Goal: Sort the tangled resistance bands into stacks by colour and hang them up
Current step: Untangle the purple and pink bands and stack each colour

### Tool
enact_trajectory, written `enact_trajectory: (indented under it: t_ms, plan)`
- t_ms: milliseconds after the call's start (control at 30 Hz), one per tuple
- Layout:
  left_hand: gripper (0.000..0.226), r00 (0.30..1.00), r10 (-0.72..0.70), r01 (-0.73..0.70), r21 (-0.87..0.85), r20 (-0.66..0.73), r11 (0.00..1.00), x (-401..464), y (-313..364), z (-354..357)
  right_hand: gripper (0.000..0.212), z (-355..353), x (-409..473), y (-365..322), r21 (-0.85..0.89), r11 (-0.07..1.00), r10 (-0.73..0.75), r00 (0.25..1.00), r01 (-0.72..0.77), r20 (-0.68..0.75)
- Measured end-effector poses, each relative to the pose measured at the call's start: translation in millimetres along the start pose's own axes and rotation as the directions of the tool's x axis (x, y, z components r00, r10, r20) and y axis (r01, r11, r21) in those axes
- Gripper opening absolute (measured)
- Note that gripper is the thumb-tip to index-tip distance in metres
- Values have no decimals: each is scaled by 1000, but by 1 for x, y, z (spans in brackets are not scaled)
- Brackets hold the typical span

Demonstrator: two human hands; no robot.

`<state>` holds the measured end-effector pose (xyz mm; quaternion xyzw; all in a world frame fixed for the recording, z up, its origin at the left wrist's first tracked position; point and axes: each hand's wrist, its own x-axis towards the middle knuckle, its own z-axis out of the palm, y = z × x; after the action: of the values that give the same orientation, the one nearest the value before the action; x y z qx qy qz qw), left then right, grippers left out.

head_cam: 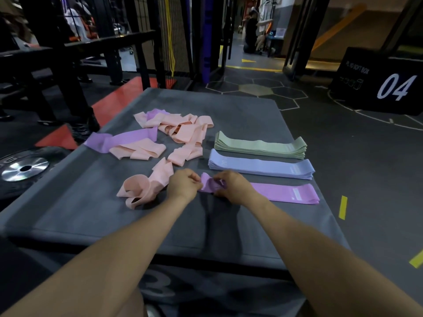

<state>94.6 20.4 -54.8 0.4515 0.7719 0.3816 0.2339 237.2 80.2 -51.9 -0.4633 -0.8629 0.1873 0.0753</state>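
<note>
While both hands work at the near right of the grey mat (229, 106), the left hand (183, 186) and the right hand (231, 185) each pinch the crumpled left end of a purple band (283, 193), whose flat remainder lies along the mat's right edge. Behind it sit a neat blue stack (261, 167) and, farther back, a green stack (261, 147). A likely slip, as I judge it: the stretchy end could spring out of the pinch and curl again, or a sideways tug could drag the band into the blue stack just behind and skew it. The peach loop (142, 188) just beside the left hand could also get caught up. More peach bands, with two purple ones among them, lie tangled at the mat's far left (174, 129), unsorted. The mat covers a padded box in a gym: a weight plate (25, 168) lies off its left edge, a black box marked 04 (384, 83) stands at the far right, and the dark floor carries hexagon markings.
</note>
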Motion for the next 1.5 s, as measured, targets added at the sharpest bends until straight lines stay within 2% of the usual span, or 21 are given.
enact_trajectory:
  t_ms: [167, 300, 400, 533, 767, 867, 1000, 1033, 1133, 1167, 1267, 1400, 1500]
  plan:
    - [9, 1000, 16, -16, 17, -2, 1000, 2, 1, -3, 38, -4, 1, -4, -16, 1000, -8, 1000, 8, 5]
    - [15, 997, 73, -72, 17, -30, 997, 10, 8, -18, 39, -17, 10, -20, -46, 998, -39, 998, 36, -55]
    - [15, 990, 125, -123, 26, -63, 992, 22, 10, -40, 34, -25, 23, -39, 8, 998, -61, 994, 62, -94]
    - [22, 977, 178, -164, 122, -116, 979, 42, -2, -77, 30, -26, 49, -67, 64, 992, -97, 988, 106, -123]
    - [33, 983, 75, -40, 204, -167, 978, 93, -50, -131, 29, -8, 117, -113, 69, 988, -127, 985, 135, -114]
    - [36, 978, 74, -23, 249, -197, 968, 115, -68, -143, 27, 3, 148, -130, 89, 984, -145, 983, 155, -112]
    - [43, 970, 102, -13, 375, -219, 927, 144, -83, -150, 7, 20, 194, -142, 95, 984, -136, 980, 151, -146]
    - [44, 965, 126, -22, 410, -229, 912, 151, -85, -151, 9, 24, 204, -143, 96, 984, -134, 979, 150, -156]
    - [48, 952, 169, -19, 505, -254, 863, 169, -94, -152, 43, 32, 229, -143, 50, 989, -126, 973, 137, -191]
    - [49, 952, 172, -15, 521, -254, 853, 174, -97, -152, 47, 34, 235, -143, 39, 992, -108, 974, 118, -200]
    - [45, 952, 167, -11, 519, -255, 855, 180, -105, -150, 46, 41, 251, -144, 44, 996, -62, 978, 72, -201]
    - [32, 943, 180, -27, 475, -281, 880, 176, -115, -154, 17, 42, 249, -147, 156, 986, -11, 970, 50, -243]
    - [25, 941, 189, -38, 469, -279, 882, 164, -112, -161, 21, 33, 233, -151, 280, 958, 23, 956, 63, -293]
